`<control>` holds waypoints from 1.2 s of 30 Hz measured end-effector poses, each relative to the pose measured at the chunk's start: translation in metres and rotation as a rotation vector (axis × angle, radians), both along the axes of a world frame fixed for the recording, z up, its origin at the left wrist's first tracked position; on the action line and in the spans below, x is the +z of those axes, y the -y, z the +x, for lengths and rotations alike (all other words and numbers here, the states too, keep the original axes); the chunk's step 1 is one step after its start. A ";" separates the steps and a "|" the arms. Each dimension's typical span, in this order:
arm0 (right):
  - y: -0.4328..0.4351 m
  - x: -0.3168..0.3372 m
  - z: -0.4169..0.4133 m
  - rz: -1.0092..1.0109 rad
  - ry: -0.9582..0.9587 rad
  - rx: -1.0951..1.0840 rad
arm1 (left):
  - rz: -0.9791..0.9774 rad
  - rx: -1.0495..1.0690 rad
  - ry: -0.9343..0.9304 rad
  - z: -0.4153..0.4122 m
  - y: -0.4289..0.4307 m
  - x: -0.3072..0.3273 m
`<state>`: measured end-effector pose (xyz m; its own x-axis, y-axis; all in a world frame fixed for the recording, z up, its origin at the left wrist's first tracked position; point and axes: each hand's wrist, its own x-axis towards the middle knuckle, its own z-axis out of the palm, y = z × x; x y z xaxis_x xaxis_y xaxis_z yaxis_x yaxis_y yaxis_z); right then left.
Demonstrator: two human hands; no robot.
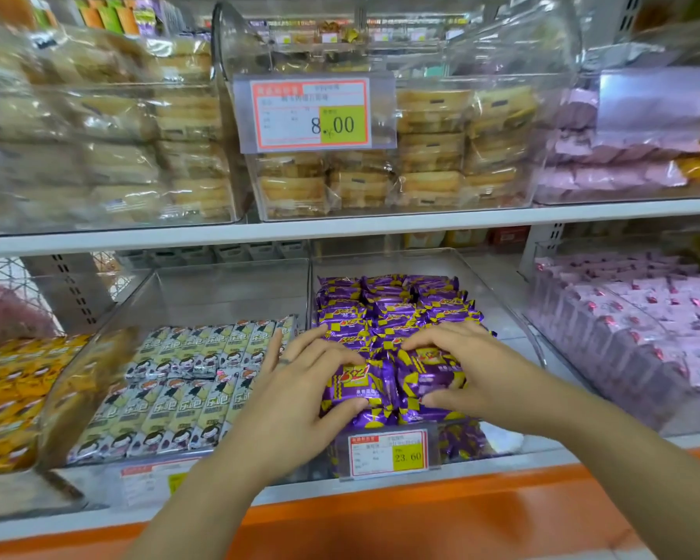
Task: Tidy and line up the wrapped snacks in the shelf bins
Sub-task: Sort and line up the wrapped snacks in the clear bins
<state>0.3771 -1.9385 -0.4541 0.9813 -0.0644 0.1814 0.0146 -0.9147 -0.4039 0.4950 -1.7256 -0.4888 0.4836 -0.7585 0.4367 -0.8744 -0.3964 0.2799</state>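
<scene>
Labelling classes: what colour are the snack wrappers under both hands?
The snack wrappers are purple with yellow patches and a red logo; head view.

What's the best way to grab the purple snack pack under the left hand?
Come from above. The purple snack pack lies flat, hemmed by neighbours at its sides, so pinch its near and far edges, thumb nearest you, as the left hand does.

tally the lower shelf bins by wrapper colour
yellow snacks: 1 bin
white snacks: 1 bin
purple snacks: 1 bin
pink snacks: 1 bin
total: 4 bins
pink blur at far left: too unclear, not counted
</scene>
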 end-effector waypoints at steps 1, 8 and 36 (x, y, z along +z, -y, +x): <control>-0.002 0.000 -0.001 -0.036 -0.033 0.025 | 0.002 -0.002 0.009 0.000 0.000 0.000; -0.008 -0.005 -0.013 0.043 -0.243 0.074 | 0.137 0.010 -0.057 -0.001 -0.003 0.011; -0.030 -0.036 -0.002 -0.302 0.076 -0.101 | 0.092 0.058 0.465 -0.023 0.031 -0.020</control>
